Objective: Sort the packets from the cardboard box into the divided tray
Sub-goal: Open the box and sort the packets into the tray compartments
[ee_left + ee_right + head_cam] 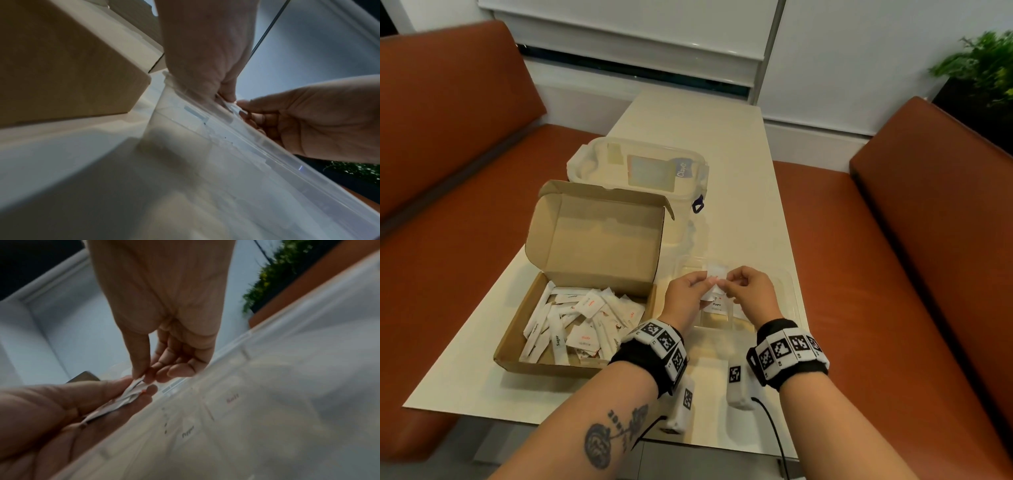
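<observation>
Both your left hand (686, 287) and right hand (748, 286) pinch thin packets (131, 392) at centre frame over the tray (792, 291); they look light, floppy and slippery, so take them by the edges.

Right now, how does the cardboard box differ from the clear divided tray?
The cardboard box is brown and opaque, while the divided tray is clear plastic. The box has an upright lid; no lid shows on the tray. The box holds a loose mixed pile of packets, whereas the tray shows only a few in compartments. Both hands hold packets above the tray, not the box. Both sit on the same table.
</observation>
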A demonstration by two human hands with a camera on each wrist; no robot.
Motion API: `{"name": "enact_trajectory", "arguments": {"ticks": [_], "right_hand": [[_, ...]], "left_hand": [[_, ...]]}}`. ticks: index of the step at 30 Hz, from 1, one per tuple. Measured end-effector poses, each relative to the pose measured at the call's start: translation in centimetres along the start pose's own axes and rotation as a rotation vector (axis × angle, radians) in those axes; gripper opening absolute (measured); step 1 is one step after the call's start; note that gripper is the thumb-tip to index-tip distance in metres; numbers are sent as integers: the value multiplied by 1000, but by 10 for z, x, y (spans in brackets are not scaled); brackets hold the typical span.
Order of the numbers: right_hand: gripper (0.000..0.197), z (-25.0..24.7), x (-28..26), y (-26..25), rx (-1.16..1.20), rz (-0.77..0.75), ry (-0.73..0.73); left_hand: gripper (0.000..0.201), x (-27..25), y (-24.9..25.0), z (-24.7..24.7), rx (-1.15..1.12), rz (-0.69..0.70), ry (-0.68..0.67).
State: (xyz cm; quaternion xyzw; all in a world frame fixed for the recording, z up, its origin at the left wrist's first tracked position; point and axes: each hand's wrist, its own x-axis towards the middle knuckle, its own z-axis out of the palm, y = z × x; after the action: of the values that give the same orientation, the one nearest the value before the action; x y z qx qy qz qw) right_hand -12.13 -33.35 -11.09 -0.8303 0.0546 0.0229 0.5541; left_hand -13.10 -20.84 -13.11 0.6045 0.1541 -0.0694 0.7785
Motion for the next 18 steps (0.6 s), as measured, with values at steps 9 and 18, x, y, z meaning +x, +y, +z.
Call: {"name": "enact_trajectory", "arguments": {"ticks": [9, 18], "right_hand": [[10, -42, 11, -2, -595, -82, -14], [22, -33, 7, 7, -904, -95, -215]], "left_hand": [[26, -3, 3, -2, -162, 1, -4], [24, -2, 1, -2, -166, 9, -19]]}}
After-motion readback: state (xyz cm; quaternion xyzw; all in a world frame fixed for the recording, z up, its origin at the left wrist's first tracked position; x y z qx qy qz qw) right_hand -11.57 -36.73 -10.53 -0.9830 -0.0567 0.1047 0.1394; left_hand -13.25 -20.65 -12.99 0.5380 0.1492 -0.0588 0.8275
